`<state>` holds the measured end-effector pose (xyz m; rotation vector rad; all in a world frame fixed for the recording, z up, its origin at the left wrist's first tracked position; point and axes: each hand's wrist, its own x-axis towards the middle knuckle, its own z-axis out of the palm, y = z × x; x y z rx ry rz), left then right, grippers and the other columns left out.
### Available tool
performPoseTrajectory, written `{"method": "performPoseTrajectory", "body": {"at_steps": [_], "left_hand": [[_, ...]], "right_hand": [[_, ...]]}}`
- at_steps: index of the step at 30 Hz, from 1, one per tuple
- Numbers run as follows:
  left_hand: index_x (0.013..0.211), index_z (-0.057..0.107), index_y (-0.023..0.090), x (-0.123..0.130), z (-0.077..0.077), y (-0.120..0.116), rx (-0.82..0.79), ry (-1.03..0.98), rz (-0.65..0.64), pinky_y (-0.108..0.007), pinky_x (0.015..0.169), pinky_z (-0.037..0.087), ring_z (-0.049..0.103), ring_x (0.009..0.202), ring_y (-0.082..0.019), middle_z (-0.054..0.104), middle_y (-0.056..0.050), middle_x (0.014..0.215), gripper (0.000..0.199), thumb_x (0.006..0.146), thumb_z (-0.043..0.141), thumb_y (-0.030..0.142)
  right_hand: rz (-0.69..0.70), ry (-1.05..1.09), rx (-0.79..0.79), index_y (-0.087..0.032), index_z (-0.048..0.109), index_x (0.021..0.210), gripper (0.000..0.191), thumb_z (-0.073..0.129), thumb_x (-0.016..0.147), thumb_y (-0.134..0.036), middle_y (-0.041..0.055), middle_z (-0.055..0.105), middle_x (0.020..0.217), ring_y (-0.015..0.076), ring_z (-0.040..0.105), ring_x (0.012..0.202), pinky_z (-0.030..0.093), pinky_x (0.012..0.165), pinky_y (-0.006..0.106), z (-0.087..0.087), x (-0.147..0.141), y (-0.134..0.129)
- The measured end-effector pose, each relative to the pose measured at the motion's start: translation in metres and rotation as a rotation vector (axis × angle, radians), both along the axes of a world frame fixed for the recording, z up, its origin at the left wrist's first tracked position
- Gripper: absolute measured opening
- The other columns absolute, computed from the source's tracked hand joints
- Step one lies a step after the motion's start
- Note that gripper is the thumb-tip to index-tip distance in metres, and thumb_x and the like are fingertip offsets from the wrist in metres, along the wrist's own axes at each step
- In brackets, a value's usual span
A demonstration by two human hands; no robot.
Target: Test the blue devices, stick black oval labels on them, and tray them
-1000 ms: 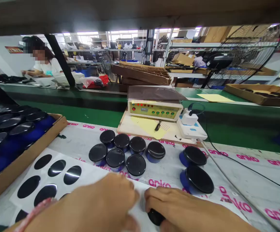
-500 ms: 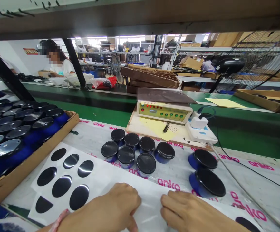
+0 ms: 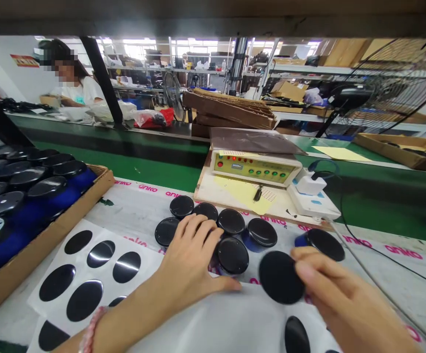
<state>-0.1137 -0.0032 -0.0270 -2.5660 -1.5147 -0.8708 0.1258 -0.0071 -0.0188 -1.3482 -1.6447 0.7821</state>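
My right hand [image 3: 338, 284] pinches a black round sticker [image 3: 282, 277] by its right edge, above the white backing sheet [image 3: 213, 318]. My left hand [image 3: 192, 252] reaches over a group of blue cups with glossy black tops [image 3: 232, 255]; its fingers are spread and the thumb points right. One cup of the group is mostly covered by that hand. More black stickers [image 3: 85, 300] lie on the sheets at left, and another sticker [image 3: 296, 335] is on the sheet below my right hand. A separate cup [image 3: 325, 244] stands behind the right fingers.
At left, a cardboard tray [image 3: 87, 198] is filled with blue, black-topped cups. A control box [image 3: 253, 166] with green buttons and a white power strip [image 3: 315, 201] stand behind the group. Cables run down the right side. Across the green conveyor [image 3: 154, 162], a person [image 3: 76, 88] sits.
My left hand has moved forward from the sheet to over the cups, its fingers spreading. The right hand has lifted and now holds a black sticker. The view has shifted slightly.
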Motion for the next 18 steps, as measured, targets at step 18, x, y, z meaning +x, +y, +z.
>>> {"method": "performPoseTrajectory", "body": {"at_steps": [18], "left_hand": [[0.104,0.061,0.018,-0.002,-0.031,0.009,0.088,-0.051,-0.037,-0.046,0.104,0.035,0.056,0.107,-0.026,0.069,-0.004,0.100,0.044,0.076,0.068,0.052]], "right_hand": [[-0.011,0.271,-0.177,-0.022,0.060,0.065,0.026,0.063,0.082,-0.041,0.0031,0.050,0.089,0.0162,0.055,0.084,0.049,0.068,0.022,-0.037,-0.053,0.009]]}}
